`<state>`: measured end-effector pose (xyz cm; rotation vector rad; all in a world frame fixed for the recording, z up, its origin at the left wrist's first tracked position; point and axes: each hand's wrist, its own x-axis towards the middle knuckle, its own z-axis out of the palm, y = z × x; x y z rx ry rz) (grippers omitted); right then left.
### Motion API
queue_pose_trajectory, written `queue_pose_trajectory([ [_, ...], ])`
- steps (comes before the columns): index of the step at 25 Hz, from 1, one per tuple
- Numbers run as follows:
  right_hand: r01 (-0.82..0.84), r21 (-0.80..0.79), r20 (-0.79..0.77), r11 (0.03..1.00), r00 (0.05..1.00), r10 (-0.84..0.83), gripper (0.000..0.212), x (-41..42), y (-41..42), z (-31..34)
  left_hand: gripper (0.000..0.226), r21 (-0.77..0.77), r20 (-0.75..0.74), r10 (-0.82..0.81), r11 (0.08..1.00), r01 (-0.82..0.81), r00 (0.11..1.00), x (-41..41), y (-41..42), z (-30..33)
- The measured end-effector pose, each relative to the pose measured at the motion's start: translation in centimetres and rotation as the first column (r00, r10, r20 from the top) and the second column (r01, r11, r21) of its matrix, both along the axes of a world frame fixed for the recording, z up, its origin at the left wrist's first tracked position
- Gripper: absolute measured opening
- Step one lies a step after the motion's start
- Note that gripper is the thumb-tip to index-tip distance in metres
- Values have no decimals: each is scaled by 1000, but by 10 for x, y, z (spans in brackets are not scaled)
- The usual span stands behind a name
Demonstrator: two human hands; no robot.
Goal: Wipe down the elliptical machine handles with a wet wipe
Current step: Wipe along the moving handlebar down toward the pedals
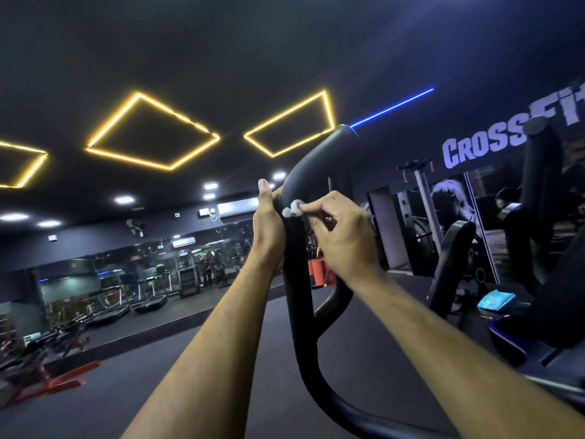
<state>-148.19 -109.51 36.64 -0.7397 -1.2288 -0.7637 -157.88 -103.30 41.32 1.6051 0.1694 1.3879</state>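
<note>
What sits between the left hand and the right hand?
In the head view, the black handle runs up between them. The left hand grips it; the right hand pinches a wadded wet wipe against it.

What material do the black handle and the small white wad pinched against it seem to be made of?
Handle: probably a metal tube in matte black rubber or foam; it bends smoothly and shows only a dull sheen. Wad: likely a crumpled nonwoven wet wipe, white and bunched softly at the right hand's fingers. The left hand grips the handle.
</note>
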Motion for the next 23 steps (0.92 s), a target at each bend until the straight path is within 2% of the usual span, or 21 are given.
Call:
queue_pose_trajectory([
  [2,-43,29,-24,999,999,43,10,17,-6,11,80,-27,-33,-41,999,40,999,-4,7,-4],
  [4,-100,103,-157,990,981,116,8,24,-6,29,93,-64,-87,-97,994,92,991,-7,16,-11],
  [6,-47,134,-270,990,959,82,12,15,-3,37,100,-89,-132,-184,981,173,974,-8,17,-19],
  [7,-13,121,-278,993,960,47,15,6,0,35,100,-98,-148,-221,973,208,964,-9,17,-22],
  [11,70,-83,-9,994,997,-71,17,-14,-8,7,92,-92,-163,-342,939,331,925,-11,21,-25],
  [13,159,-101,76,982,985,-152,20,-8,-22,12,89,-80,-150,-375,927,366,915,-11,26,-27],
  [16,270,12,-66,963,961,-269,21,-5,-32,49,83,-54,-94,-388,921,385,917,-10,30,-30],
  [18,443,-43,-89,896,891,-445,19,-16,-26,70,81,-30,-64,-427,904,426,902,-7,34,-31],
  [20,572,-157,12,805,816,-577,21,-30,-19,74,81,-9,-32,-479,878,479,877,-3,41,-33],
  [23,648,-230,180,726,761,-623,20,-52,-23,60,87,16,-1,-531,847,531,847,3,48,-35],
])
